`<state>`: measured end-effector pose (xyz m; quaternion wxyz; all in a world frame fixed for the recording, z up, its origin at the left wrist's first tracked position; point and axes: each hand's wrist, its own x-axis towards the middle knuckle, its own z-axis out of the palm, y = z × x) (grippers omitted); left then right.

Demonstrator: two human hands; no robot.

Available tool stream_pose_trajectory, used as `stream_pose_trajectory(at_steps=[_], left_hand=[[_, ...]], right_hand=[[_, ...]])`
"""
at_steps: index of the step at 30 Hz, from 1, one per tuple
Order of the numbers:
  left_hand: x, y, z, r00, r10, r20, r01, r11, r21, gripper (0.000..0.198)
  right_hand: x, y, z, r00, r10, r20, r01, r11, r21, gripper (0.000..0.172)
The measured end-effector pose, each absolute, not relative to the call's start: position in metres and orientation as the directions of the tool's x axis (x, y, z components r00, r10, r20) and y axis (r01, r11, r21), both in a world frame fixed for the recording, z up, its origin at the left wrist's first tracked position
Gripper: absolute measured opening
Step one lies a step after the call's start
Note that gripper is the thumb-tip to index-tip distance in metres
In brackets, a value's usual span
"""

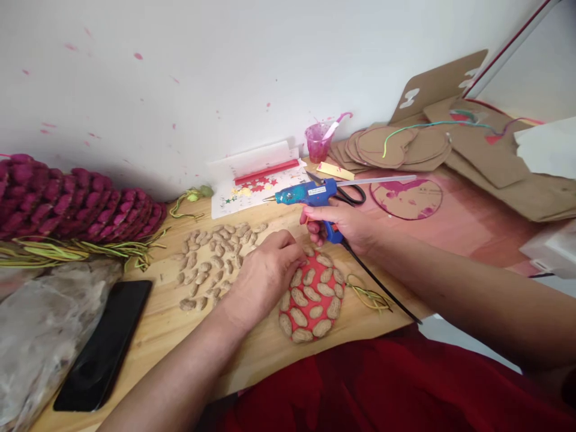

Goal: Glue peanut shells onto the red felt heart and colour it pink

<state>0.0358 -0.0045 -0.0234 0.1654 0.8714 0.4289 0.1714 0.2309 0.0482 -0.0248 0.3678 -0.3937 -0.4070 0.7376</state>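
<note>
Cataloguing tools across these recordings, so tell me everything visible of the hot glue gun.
The hot glue gun has a blue, plastic-looking body, a teal front, a white label and a tapered metallic nozzle pointing picture-left. A long, translucent glue stick juts from its rear; a black cord trails from the handle's base. The right hand grips the handle, holding the gun roughly level, apparently raised over the wooden table.

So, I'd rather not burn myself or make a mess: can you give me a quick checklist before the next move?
1. Glue gun gripped in right hand: ok.
2. Glue stick protruding from the gun's back: ok.
3. Nozzle apart from left hand: ok.
4. Loose peanuts at hand, left of the red piece: ok.
5. Nozzle hot: cannot tell.
6. Peanut in left hand: cannot tell.
</note>
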Motion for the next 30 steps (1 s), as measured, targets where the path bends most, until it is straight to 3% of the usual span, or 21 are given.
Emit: stream_pose_trajectory(at_steps=[13,30], left_hand=[[0.0393,-0.0066,-0.0142,0.562,0.823,0.084,0.729,-0.541,0.419,0.020],[0.0377,-0.0086,-0.0185,0.558,0.825,0.092,0.744,-0.546,0.385,0.019]], right_hand=[[0.2290,0.0467,-0.0204,-0.396,0.869,-0.297,-0.189,-0.394,-0.900,0.022],[0.2279,0.0467,-0.0191,-0.374,0.873,-0.312,-0.169,-0.395,-0.903,0.023]])
